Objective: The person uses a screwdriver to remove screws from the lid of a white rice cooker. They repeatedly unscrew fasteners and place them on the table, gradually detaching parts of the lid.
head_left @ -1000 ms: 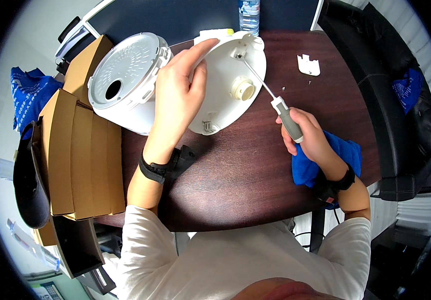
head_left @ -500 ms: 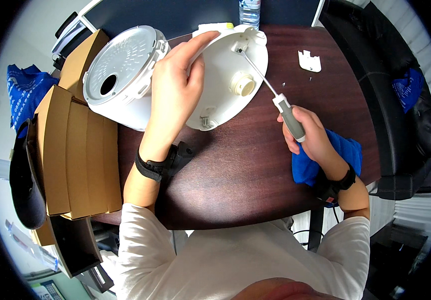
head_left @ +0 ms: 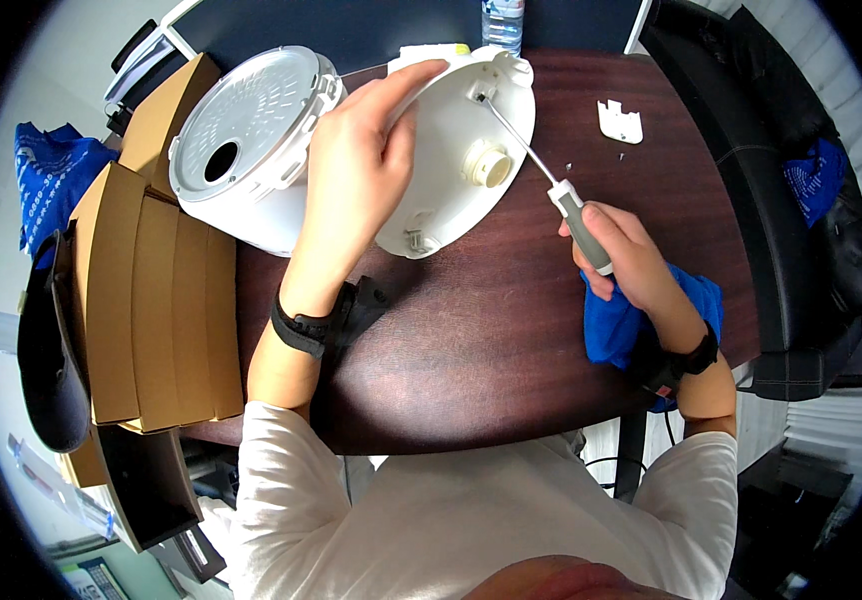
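Note:
A white oval plastic cover [head_left: 441, 165] stands tilted on the table, its hollow side facing me, with a round cream fitting inside. My left hand [head_left: 363, 165] grips its left edge, thumb on the inner side and index finger stretched along the rim; the other fingers are hidden behind it. My right hand [head_left: 623, 250] is closed around the grey-and-white handle of a screwdriver [head_left: 579, 225]. The screwdriver's tip sits in a small recess near the cover's upper end. Left of my left hand is a white appliance body [head_left: 261, 215] topped by a translucent grey panel [head_left: 261, 120] with a dark round hole.
Under my right wrist lies a blue cloth [head_left: 606, 325]. A small white plastic piece [head_left: 619, 122] and tiny bits lie on the dark wooden table [head_left: 471, 350]. Cardboard boxes [head_left: 166, 320] stand at left, a water bottle [head_left: 502, 25] at the back, a black sofa [head_left: 766, 190] at right.
The cover and appliance body have shifted very slightly. My right hand and the screwdriver handle have moved a little to the right; the tip stays in the recess.

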Action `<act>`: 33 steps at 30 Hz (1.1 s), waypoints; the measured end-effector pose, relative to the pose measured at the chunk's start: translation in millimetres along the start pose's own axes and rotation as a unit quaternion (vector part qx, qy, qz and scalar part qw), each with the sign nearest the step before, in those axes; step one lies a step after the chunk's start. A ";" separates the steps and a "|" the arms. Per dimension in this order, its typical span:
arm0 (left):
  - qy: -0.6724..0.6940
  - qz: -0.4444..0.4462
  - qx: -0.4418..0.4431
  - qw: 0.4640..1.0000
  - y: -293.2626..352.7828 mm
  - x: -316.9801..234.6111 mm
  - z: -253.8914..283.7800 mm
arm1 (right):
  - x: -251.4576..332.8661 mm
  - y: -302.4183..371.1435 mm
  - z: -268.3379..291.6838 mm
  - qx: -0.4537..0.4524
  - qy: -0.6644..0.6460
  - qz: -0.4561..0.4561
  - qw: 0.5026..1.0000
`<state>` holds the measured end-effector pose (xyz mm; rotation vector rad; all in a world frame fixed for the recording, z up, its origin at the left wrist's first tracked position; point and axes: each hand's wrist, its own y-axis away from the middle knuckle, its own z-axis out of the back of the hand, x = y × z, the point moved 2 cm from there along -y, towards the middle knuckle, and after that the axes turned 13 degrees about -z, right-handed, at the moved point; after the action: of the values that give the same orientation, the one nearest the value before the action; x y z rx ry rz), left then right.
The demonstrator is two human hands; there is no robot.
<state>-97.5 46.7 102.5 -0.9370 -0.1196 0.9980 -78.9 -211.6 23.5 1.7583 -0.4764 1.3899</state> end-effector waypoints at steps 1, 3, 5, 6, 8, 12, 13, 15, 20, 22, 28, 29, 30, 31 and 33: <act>0.005 -0.002 -0.011 1.000 -0.3 0.6 -0.6 | 3.4 1.2 1.4 0.001 0.016 -0.001 1.000; 0.012 -0.003 -0.034 0.999 0.6 2.9 -1.6 | 6.6 1.2 4.7 -0.026 0.030 0.004 0.999; 0.016 0.006 -0.031 0.999 0.3 4.4 -0.6 | 8.9 -1.5 13.2 -0.055 0.036 -0.011 0.998; 0.020 0.010 -0.030 0.999 0.3 4.6 -0.7 | 4.6 -3.2 19.3 -0.056 0.018 -0.016 0.998; 0.024 -0.003 -0.037 0.999 -0.2 2.4 -1.6 | 5.2 -2.5 13.5 -0.135 -0.037 0.031 0.990; -0.001 -0.015 -0.017 1.000 0.8 -1.9 -1.9 | 1.3 2.8 21.5 -0.102 -0.203 0.062 0.972; 0.002 -0.011 -0.017 1.000 0.7 -1.4 -2.1 | 1.1 4.7 21.3 -0.081 -0.249 0.073 0.962; 0.003 -0.002 -0.016 1.000 1.5 -0.4 -1.4 | 6.7 7.0 17.6 -0.122 -0.235 0.061 0.962; 0.007 -0.011 -0.040 0.999 1.2 -1.4 -1.9 | 3.7 -2.8 13.9 -0.198 -0.246 0.092 0.945; 0.006 -0.023 -0.054 0.998 1.0 -2.8 -3.3 | -1.1 -6.4 17.1 -0.194 -0.221 0.107 0.950; -0.002 -0.034 -0.060 0.998 1.2 -2.0 -2.8 | -4.1 -1.5 27.6 -0.201 -0.178 0.097 0.958; -0.004 -0.035 -0.060 0.998 1.5 -2.7 -2.9 | -2.7 -0.7 28.1 -0.206 -0.175 0.109 0.957; -0.005 -0.035 -0.060 0.998 1.7 -3.2 -2.9 | -1.3 0.0 29.1 -0.210 -0.171 0.122 0.955; -0.007 -0.037 -0.060 0.997 1.7 -3.7 -2.6 | -0.2 0.3 29.7 -0.214 -0.167 0.134 0.953; -0.013 -0.042 -0.061 0.997 1.2 -4.8 -2.4 | 0.3 -1.4 30.5 -0.219 -0.176 0.159 0.946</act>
<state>-99.9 41.9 101.6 -1.0220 -0.2421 0.9343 -59.0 -234.6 21.7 1.5994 -1.2119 1.0611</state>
